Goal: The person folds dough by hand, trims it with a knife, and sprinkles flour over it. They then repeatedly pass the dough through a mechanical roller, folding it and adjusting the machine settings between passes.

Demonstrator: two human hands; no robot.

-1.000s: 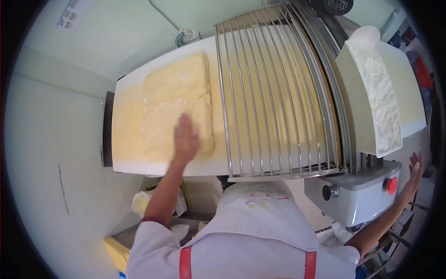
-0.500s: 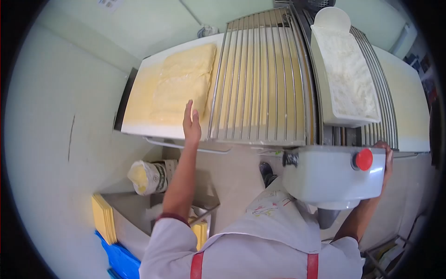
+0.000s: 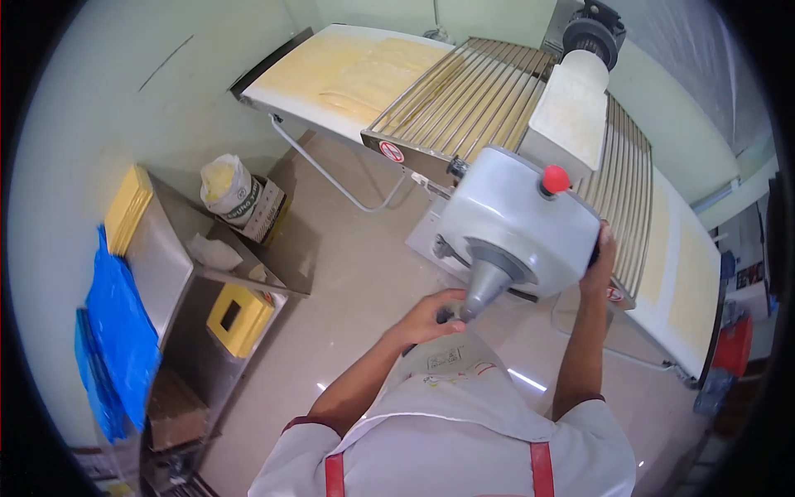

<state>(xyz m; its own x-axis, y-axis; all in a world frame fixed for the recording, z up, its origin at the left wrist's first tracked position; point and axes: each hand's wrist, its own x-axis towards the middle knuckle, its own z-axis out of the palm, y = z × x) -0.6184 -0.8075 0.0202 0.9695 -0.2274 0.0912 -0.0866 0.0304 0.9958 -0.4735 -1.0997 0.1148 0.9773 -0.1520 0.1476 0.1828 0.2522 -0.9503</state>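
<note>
A dough sheeter stands before me, its grey housing (image 3: 517, 228) topped by a red button (image 3: 556, 179). My left hand (image 3: 432, 318) has its fingers curled around a dark knob at the tip of the tapered grey lever (image 3: 487, 286) on the housing's front. My right hand (image 3: 604, 255) rests against the housing's right side, its fingertips partly hidden behind the edge. On the left belt (image 3: 306, 62) lies a folded sheet of pale dough (image 3: 373, 79). Behind the housing sits a white flour tray (image 3: 571, 112).
Wire guards (image 3: 472, 91) cover both sides of the rollers. At left are a metal shelf unit (image 3: 170, 240) with yellow boards (image 3: 130, 209), blue plastic sheeting (image 3: 120, 319) and an open white sack (image 3: 229, 190). A support bar (image 3: 319, 170) runs under the left belt.
My left hand has left the area beside the dough and come back to the front lever. My right hand stays at the housing's right side. The head view has tilted and turned.
</note>
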